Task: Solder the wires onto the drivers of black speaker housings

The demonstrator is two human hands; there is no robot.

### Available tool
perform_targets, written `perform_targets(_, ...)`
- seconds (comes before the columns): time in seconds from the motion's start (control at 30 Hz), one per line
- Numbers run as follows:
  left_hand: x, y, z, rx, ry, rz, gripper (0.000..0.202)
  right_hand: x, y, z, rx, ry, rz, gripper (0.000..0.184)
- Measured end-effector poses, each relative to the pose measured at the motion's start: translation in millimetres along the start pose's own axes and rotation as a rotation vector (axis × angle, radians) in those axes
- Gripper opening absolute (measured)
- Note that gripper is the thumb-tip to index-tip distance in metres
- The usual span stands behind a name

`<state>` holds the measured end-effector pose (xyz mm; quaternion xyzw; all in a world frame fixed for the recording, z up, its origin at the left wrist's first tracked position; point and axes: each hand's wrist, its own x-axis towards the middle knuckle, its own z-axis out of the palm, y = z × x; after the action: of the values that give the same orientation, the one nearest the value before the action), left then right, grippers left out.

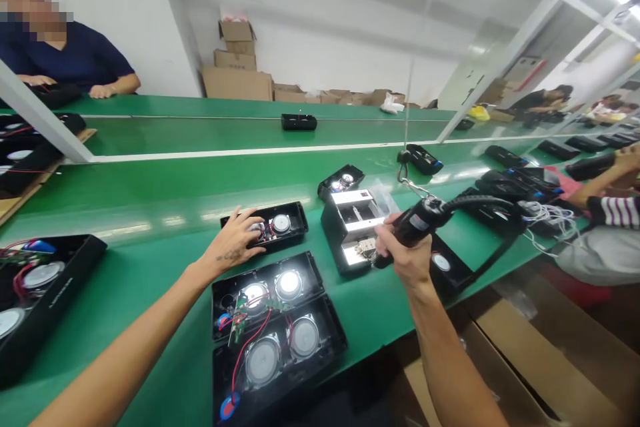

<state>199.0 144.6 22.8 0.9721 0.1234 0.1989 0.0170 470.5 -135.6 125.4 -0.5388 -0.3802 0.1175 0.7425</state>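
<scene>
My left hand (237, 240) spans the left end of a black speaker housing (299, 220), its fingers bent over the housing and its thumb at the near side. Two round speakers show inside that housing. My right hand (407, 257) is closed round a black electric screwdriver (417, 220), which hangs from a hook on a cord. The screwdriver's tip points down left to a screw feeder (345, 233); whether they touch I cannot tell. Nearer me lie two open speaker housings (330, 320) side by side, with speakers, red wires and small green circuit boards.
Behind the screw feeder lies another speaker housing (327, 187). A larger open housing (75, 280) stands at the left. More housings and a white cable bundle (553, 217) crowd the right, near another person's arm. A person (95, 53) sits across the green bench (165, 187).
</scene>
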Motion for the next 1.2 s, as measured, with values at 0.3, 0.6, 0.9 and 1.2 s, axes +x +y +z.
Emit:
perform_targets(0.3, 19, 16, -3.4, 0.009, -0.050, -0.109, 0.024, 6, 5, 102, 0.426, -0.137, -0.187, 0.023)
perform_targets(0.6, 17, 16, 2.4, 0.036, -0.075, -0.111, 0.024, 19, 62, 158, 0.359, -0.244, -0.151, 0.025)
perform_targets(0.9, 18, 18, -3.0, 0.030, -0.110, -0.120, 0.024, 17, 77, 165, 0.315, -0.248, -0.126, 0.025)
perform_targets(1.2, 20, 17, -5.1, 0.023, -0.135, -0.132, 0.021, 11, 78, 165, 0.301, -0.277, -0.094, 0.030)
